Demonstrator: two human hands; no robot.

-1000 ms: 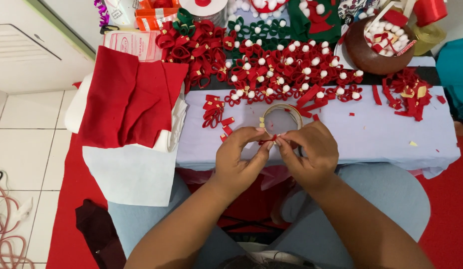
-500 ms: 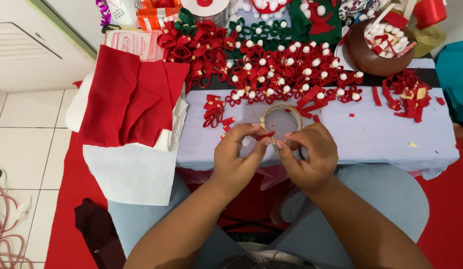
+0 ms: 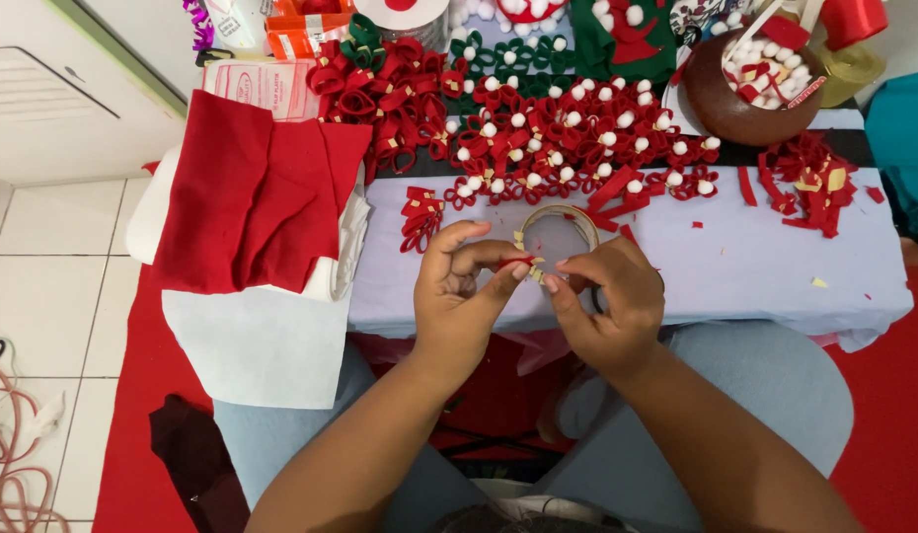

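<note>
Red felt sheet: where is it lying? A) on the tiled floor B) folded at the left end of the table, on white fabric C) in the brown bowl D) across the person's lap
B: the red felt sheet lies folded at the left end of the table, resting on white fabric, well clear of both hands.

Fingertips [image 3: 523, 268] slightly apart now, formerly pinched together

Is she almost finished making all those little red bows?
Plenty look done: a big heap of red bows with white pompoms lies on the table. Right now the left hand pinches a small red strip, with the right hand close beside it. Loose red strips, plain red loops and folded red felt look unused.
</note>
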